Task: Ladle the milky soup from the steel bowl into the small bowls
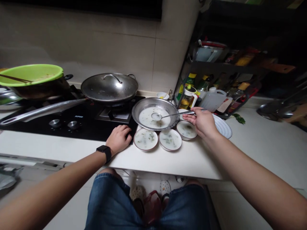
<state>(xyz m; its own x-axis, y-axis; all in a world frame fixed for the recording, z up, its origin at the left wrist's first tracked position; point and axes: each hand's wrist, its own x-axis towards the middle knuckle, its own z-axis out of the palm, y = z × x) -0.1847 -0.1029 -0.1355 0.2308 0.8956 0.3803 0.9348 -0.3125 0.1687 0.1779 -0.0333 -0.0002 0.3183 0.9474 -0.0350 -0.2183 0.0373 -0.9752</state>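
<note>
Ladle [157, 117] dips into basin [136, 111], handle gripped by right hand [205, 122]. Left hand [118, 139] rests left of basin, fingers half-open. Any lift calls for level ladle.

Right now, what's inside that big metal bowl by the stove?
The metal bowl holds whitish liquid with dark bits, and a ladle has its head at the surface. Anything deeper is hidden by the cloudy liquid.

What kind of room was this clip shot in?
Most likely a home kitchen: a black cooktop with a lidded wok on it, a rack of bottles and jars beside it, and small bowls of soup on the white counter.
</note>
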